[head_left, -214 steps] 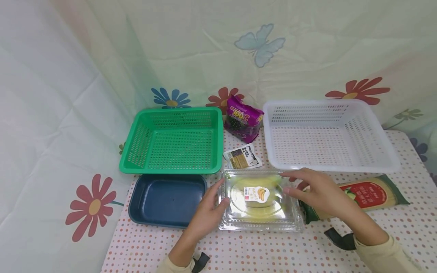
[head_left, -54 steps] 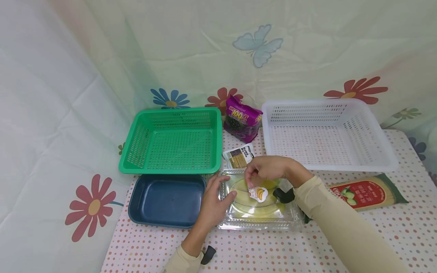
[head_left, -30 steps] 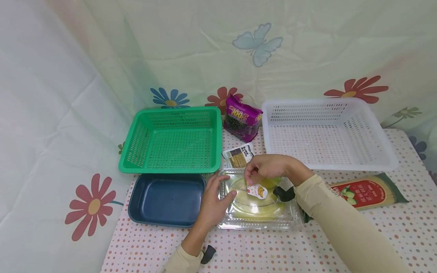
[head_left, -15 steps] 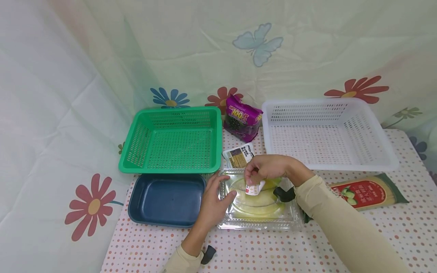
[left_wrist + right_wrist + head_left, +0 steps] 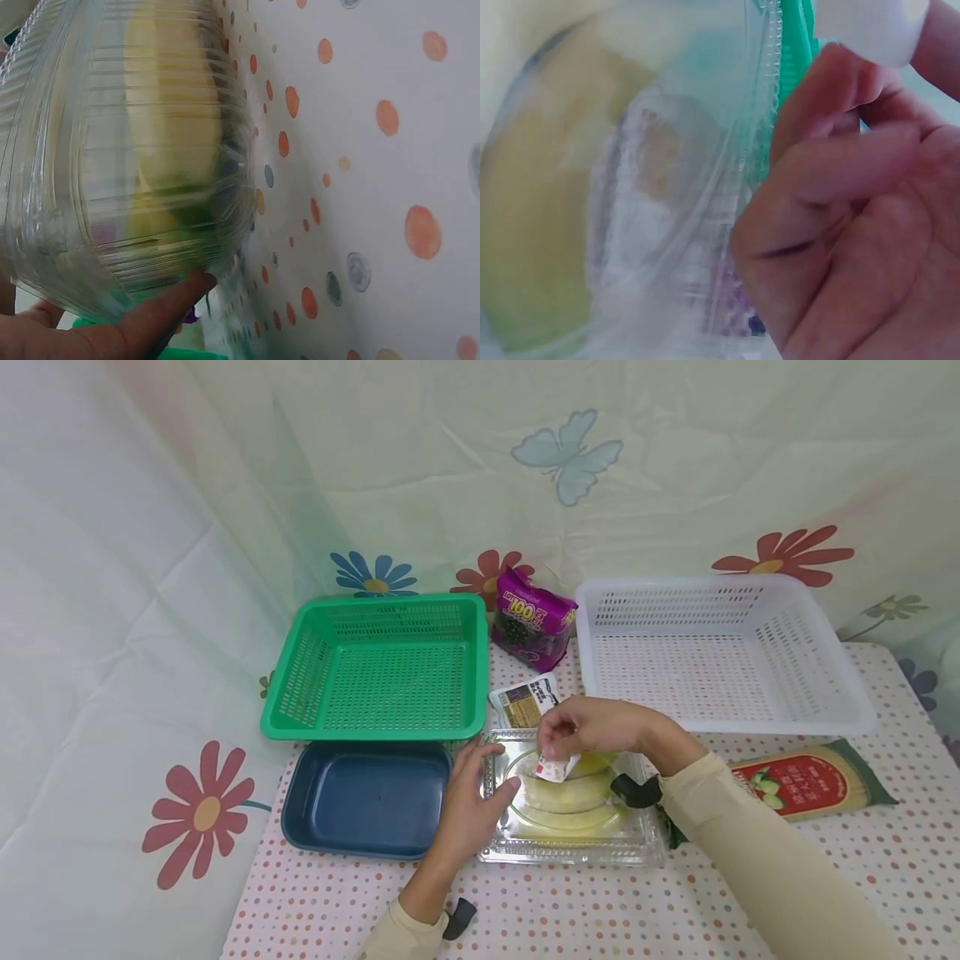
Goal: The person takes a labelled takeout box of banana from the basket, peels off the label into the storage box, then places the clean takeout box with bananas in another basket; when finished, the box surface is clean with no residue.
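A clear plastic clamshell box [image 5: 570, 852] with bananas [image 5: 570, 802] inside lies at the table's front middle. My left hand [image 5: 468, 806] rests against its left side, fingers fairly straight and thumb over the lid's edge; in the left wrist view one finger [image 5: 169, 311] touches the ribbed side. Above the lid, my right hand [image 5: 588, 727] pinches a small white sticker label [image 5: 555, 768] between thumb and fingertips. The label [image 5: 874, 30] is curled and lifted in the right wrist view, and the bananas show through the lid below it.
Behind stand a green basket [image 5: 300, 727] and a white basket [image 5: 720, 725]. A blue tray [image 5: 367, 847] is left of the box. A purple candy bag [image 5: 532, 622] and a flat packet [image 5: 525, 703] lie between the baskets; a noodle pack [image 5: 810, 785] lies right.
My right hand has come over the lid and pinched the label, which has peeled from lying flat to curling up, and now lifts away. My left hand has shifted slightly along the box's left side.
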`<move>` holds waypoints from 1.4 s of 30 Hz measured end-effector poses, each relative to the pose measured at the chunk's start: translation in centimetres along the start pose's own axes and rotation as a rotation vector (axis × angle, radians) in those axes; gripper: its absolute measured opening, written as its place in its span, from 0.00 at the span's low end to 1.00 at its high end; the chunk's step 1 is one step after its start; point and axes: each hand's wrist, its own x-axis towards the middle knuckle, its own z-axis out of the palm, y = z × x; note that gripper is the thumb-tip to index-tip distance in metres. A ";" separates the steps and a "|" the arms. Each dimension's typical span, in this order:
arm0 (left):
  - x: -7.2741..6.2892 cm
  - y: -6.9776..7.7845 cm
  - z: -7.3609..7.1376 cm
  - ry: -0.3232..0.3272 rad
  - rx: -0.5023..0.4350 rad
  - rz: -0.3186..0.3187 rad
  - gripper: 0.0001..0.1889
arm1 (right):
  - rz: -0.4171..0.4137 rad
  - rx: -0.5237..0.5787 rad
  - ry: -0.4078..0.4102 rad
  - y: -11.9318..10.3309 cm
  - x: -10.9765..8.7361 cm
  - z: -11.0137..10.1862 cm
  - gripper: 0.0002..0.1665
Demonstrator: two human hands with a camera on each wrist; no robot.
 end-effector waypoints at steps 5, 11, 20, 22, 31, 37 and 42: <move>-0.2 0.5 -0.2 0.010 0.029 0.019 0.23 | -0.019 -0.007 0.044 -0.6 -0.6 0.2 0.06; -0.8 1.4 -1.0 0.017 0.082 0.025 0.22 | -0.058 -0.009 0.088 -1.2 -0.6 0.3 0.06; -1.9 4.2 -5.2 0.007 0.102 0.042 0.25 | -0.098 0.066 0.091 -2.3 0.5 0.8 0.10; -1.9 4.3 -6.4 0.027 0.098 0.045 0.24 | -0.099 0.059 0.097 -2.6 0.9 0.9 0.12; -0.9 3.2 -12.9 0.169 0.101 -0.019 0.21 | -0.086 -0.007 0.114 -4.8 3.0 1.7 0.19; -0.9 1.3 -18.2 0.294 0.147 -0.108 0.21 | -0.123 -0.011 0.086 -5.6 5.1 2.4 0.20; -1.3 -0.7 -21.8 0.420 0.102 -0.168 0.21 | -0.103 0.023 0.058 -6.5 6.9 3.3 0.20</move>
